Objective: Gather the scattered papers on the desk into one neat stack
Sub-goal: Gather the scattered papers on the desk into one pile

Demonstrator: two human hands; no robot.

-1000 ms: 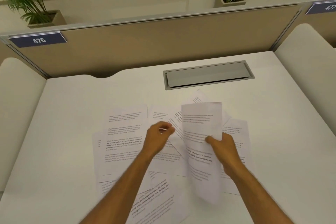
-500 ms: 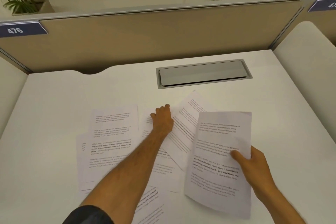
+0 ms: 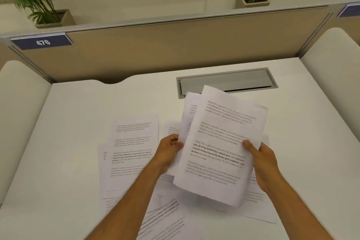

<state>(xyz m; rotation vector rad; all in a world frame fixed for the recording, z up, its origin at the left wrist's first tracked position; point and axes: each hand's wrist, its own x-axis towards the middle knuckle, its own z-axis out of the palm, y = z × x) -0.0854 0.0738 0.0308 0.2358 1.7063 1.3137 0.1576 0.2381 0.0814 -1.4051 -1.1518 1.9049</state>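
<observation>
We're looking down on a smooth, matte white desk [image 3: 68, 142] with rounded corners, and thin white printed sheets are fanned across its middle. Up in the air we've got the held sheets [image 3: 220, 142], at least two of them, rectangular and limp, the top one bowing slightly and tilted to the right, with grey paragraphs and one bold block of text; a second sheet peeks out behind its upper left edge. Our right hand [image 3: 262, 159] clamps the right edge of that bundle, thumb lying flat on the printed face and the other fingers hidden underneath. Our left hand [image 3: 168, 150] sits at the bundle's left edge, fingers curled in and touching the paper's side; we cannot tell how firm that hold is. Below and to the left of the hands, the loose papers [image 3: 132, 148] lie flat and overlapping on the desk, with more showing under our forearms and beneath the right wrist. Beyond the bundle sits a grey metal cable hatch [image 3: 243, 79], long and rectangular, set flush into the desk. Behind it stands a tan fabric-looking partition [image 3: 175, 48] carrying a dark blue label reading 476 [image 3: 41, 42].
</observation>
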